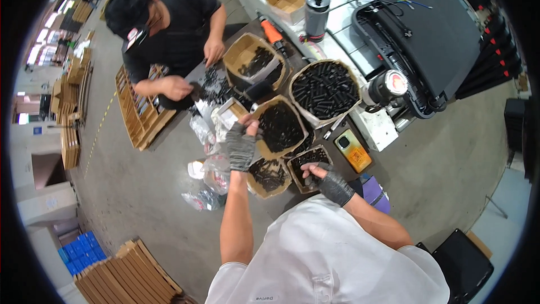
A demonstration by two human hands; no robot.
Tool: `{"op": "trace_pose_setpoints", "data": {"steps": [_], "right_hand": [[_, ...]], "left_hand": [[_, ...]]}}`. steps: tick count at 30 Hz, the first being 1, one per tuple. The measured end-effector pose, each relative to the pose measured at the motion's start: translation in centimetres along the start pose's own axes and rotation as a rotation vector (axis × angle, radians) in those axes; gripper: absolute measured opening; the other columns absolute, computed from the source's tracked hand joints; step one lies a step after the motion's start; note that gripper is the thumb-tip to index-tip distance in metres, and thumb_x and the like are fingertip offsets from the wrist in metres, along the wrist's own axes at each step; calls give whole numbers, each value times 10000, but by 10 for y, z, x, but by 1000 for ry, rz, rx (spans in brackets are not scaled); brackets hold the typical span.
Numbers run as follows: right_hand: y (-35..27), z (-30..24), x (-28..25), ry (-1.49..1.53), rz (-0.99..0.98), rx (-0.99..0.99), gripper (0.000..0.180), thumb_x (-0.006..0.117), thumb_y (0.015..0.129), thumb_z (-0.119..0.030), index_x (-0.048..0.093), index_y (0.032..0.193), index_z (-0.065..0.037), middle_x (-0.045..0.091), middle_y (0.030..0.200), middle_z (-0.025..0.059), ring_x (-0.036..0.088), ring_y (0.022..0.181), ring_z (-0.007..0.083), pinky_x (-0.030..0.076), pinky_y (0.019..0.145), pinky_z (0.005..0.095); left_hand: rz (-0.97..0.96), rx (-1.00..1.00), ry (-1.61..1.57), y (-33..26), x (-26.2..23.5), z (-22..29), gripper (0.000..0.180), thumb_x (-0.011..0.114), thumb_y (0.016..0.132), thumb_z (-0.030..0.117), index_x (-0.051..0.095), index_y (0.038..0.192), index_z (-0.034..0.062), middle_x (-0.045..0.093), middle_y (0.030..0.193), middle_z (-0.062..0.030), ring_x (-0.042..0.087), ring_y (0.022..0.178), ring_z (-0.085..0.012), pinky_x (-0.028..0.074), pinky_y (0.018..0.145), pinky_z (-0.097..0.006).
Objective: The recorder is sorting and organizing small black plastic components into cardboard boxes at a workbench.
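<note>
My left hand (242,143), in a grey fingerless glove, is raised by the left rim of a cardboard box of small black parts (281,126). Its fingers are pinched together; whatever they hold is too small to make out. Over a smaller box of dark bits (297,175) hovers my right hand (331,184), in a dark fingerless glove, thumb and fingers drawn together. I cannot see what is between them. Beside my left wrist stands an open box of thin dark strips (269,177). A larger box full of black cylindrical pieces (326,90) stands farther back.
Across the table a co-worker (174,39) in black handles small black parts (211,81). An orange-handled power tool (271,31), a phone (353,151) and a grey motor-like cylinder (317,17) lie around the boxes. Clear plastic bags (216,174) sit at the left edge.
</note>
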State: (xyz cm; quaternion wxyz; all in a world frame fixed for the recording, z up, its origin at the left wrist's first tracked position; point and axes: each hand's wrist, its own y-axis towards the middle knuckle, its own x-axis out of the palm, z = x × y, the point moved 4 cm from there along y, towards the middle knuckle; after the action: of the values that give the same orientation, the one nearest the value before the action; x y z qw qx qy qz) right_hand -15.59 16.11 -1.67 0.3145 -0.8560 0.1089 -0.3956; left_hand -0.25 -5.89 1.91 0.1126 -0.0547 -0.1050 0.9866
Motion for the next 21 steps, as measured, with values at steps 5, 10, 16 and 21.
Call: {"op": "trace_pose_setpoints", "data": {"steps": [5, 10, 16, 21], "right_hand": [[-11, -2, -17, 25, 65, -1, 266, 531, 935, -195, 611, 1113, -15, 634, 889, 37, 596, 749, 122, 488, 644, 265], [-17, -2, -16, 29, 78, -5, 255, 530, 929, -180, 611, 1103, -12, 632, 887, 45, 598, 783, 133, 481, 660, 273], [-33, 4, -16, -10, 54, -48, 248, 520, 939, -180, 609, 1103, -18, 631, 901, 46, 597, 787, 140, 476, 666, 272], [-44, 11, -28, 15, 68, -73, 249, 520, 938, -183, 612, 1099, -17, 629, 900, 43, 589, 784, 143, 474, 659, 278]], "left_hand": [[-128, -186, 458, -69, -82, -50, 248, 655, 858, 159, 648, 1039, -10, 668, 796, -63, 620, 709, -145, 523, 671, -302], [-244, 112, 1035, -118, -55, -120, 279, 627, 816, 173, 631, 1054, 27, 645, 983, -168, 643, 880, -317, 509, 791, -431], [-276, -31, 1377, -105, -25, -148, 278, 546, 832, 238, 626, 1028, 57, 616, 1079, -185, 640, 924, -321, 507, 803, -437], [-289, -29, 1316, -96, -18, -147, 224, 562, 780, 177, 663, 955, 80, 651, 995, -164, 645, 912, -313, 516, 773, -427]]}}
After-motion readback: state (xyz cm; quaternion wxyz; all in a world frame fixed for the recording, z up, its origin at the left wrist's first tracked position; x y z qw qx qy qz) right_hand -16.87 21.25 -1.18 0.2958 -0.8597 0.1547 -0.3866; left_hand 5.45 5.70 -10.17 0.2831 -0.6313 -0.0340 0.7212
